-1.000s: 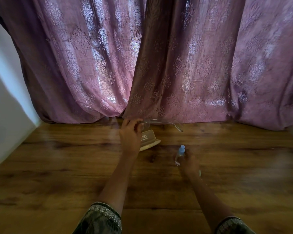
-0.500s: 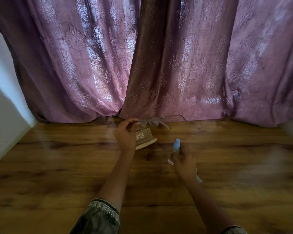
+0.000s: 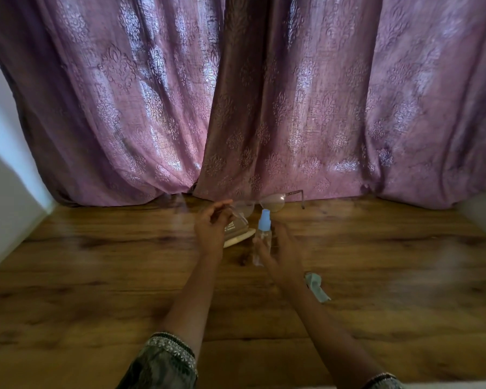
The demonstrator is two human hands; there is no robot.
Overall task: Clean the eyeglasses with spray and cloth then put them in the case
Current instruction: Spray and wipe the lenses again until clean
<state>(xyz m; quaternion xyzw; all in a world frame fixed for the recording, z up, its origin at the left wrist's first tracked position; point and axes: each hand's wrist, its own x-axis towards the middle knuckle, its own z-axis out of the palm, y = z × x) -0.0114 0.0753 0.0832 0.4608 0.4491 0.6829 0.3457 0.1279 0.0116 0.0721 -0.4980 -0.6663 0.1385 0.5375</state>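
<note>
On my feed, my left hand [image 3: 209, 234] pinched the eyeglasses [image 3: 270, 203] by one end of the frame, holding them off the surface just beyond the open beige case [image 3: 237, 237]. The hand hid most of the case's inside. Just right of it, my right hand [image 3: 281, 248] curled round a clear spray bottle [image 3: 263, 237] with a pale blue nozzle, upright near the lenses; I could not tell its fill. A pale green cloth [image 3: 317, 286] lay crumpled beside that forearm. Case and cloth sat on a wood-grain table [image 3: 96, 276], with a white wall [image 3: 0, 178] at left and mauve patterned curtains [image 3: 264, 94] behind.
</note>
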